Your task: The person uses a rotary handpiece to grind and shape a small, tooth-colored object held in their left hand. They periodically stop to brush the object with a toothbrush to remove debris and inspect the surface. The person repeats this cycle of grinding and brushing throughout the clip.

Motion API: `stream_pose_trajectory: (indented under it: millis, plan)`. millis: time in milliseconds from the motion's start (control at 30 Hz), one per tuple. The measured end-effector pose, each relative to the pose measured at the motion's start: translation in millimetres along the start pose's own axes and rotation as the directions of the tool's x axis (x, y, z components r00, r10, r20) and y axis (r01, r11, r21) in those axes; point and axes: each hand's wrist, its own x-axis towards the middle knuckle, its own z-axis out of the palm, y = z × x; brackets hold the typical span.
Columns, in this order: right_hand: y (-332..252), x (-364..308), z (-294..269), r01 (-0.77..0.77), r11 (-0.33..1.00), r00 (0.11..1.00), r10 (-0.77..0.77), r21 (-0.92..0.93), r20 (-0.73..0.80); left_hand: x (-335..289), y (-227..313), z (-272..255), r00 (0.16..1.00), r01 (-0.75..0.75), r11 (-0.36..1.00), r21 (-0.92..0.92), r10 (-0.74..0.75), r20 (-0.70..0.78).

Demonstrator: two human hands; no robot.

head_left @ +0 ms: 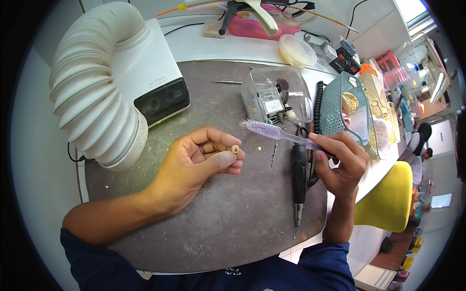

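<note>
Left hand: the left hand (199, 157) has thumb and fingertips pinched together on a small cream ring-like piece (235, 149), held above the mat, its hole showing.
Right hand: the right hand (342, 162) is clamped, thumb against fingers, on the handle of a clear purple brush (274, 132); bristle head points left, apart from the piece.
Mat: on the grey mat (204, 218) lie a cream fragment (259, 149), a thin metal bit (274, 155) and a black handpiece (298, 184), the last just beside the right hand.
Drop risk: piece is tiny and only the fingertips hold it; a hard brush stroke or a slackened pinch could flick it out, I'd judge.
Lookalike risk: if it fell near that fragment, similar colour might cause a mix-up.
Snag risk: a wide swing of the right wrist could knock the handpiece or catch its coiled cord (318, 104).
Spill risk: brush head sits close to the clear tub (250, 99) of loose parts; a careless backstroke might jolt it.
</note>
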Motion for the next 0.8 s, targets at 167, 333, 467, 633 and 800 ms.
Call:
stream_pose_trajectory:
  millis: [167,333,467,633,800]
  plan:
    - [2.3,-1.2,4.4,0.001,1.0,1.0,-0.001,-0.005,0.008,-1.2,3.6,4.0,0.999,0.043,0.998,0.043,-0.042,-0.033]
    - [3.2,-1.0,4.1,0.0,1.0,1.0,0.0,-0.003,-0.009,-1.3,5.3,2.4,0.997,0.074,0.996,0.045,-0.073,-0.033]
    - [3.7,-0.5,3.8,0.012,1.0,1.0,-0.012,-0.016,0.001,-1.5,2.7,2.3,0.998,0.037,0.998,0.041,-0.035,-0.045]
    - [4.1,-0.2,3.1,0.005,1.0,1.0,-0.005,-0.01,0.009,-0.4,3.3,1.5,0.998,0.04,0.999,0.023,-0.038,-0.046]
    - [3.8,-0.3,-0.9,0.075,0.997,0.997,-0.075,0.025,-0.014,-1.2,6.4,2.1,0.998,0.047,0.999,-0.004,-0.047,-0.037]
